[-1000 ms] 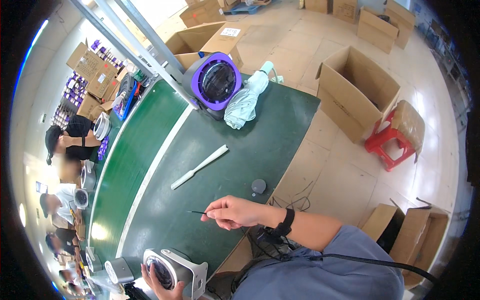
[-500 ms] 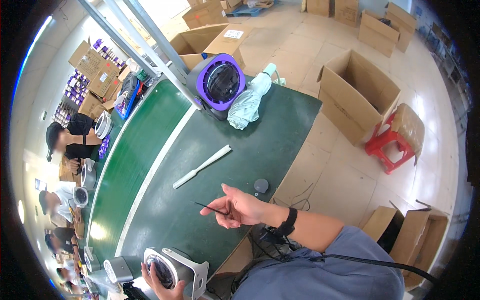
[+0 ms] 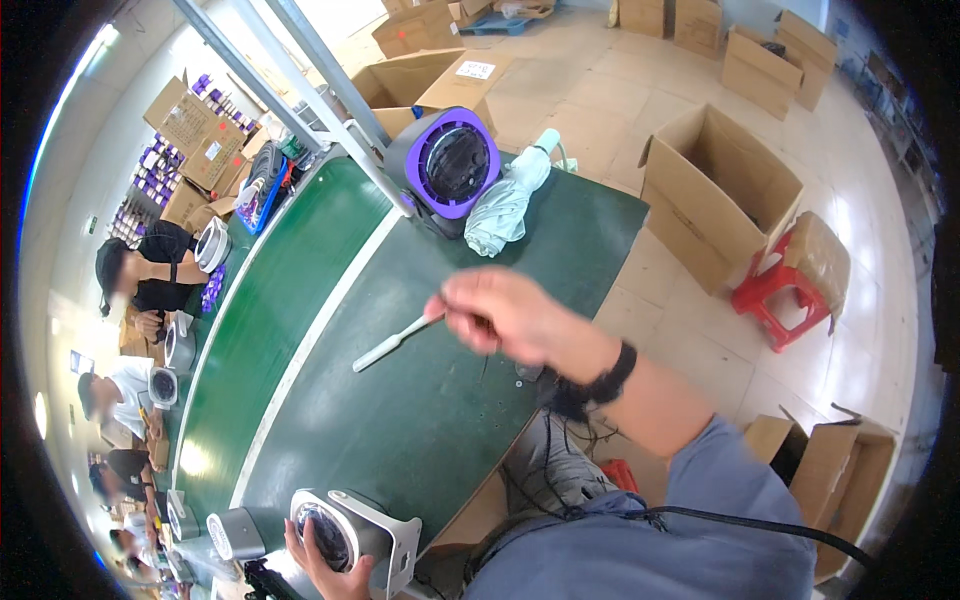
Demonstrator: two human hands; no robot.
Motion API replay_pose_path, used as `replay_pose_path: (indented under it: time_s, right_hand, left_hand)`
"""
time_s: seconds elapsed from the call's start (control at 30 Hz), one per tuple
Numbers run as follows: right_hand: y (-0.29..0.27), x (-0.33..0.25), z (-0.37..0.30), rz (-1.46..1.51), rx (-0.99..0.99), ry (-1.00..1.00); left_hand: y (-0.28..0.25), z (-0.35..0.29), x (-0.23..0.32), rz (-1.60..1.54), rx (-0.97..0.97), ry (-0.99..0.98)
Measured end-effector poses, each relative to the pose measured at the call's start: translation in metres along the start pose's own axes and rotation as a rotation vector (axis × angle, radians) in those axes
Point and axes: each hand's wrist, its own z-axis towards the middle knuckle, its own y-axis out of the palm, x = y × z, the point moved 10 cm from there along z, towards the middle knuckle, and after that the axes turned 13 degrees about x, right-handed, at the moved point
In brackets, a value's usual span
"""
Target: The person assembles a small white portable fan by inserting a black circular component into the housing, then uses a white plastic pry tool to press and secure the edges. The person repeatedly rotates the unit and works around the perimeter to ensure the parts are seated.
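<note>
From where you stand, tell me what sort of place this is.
Most likely a factory assembly line. A long green workbench runs past seated workers handling small fan units like the purple one, and open cardboard cartons stand about the bare floor.

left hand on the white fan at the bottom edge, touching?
Touching. The head view shows the left hand with its fingers spread over the front grille of the white fan, and no gap shows between them.
</note>
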Motion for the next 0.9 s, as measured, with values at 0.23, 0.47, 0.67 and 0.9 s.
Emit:
replay_pose_path:
  time_s: [0.23,0.47,0.67,0.9]
  right_hand:
    - [0.019,-0.037,0.018,-0.421,-0.072,0.047]
    - [0.113,0.005,-0.045,-0.726,-0.349,0.251]
    - [0.194,0.046,-0.064,-0.893,-0.694,0.321]
    - [0.24,0.076,-0.066,-1.114,-0.717,0.246]
  left_hand:
    - [-0.001,-0.017,-0.021,-0.182,0.11,-0.202]
    - [-0.007,-0.002,-0.015,0.023,-0.078,-0.19]
    - [-0.017,0.002,-0.017,0.02,-0.088,-0.14]
    - [-0.017,0.005,-0.016,0.001,-0.23,-0.042]
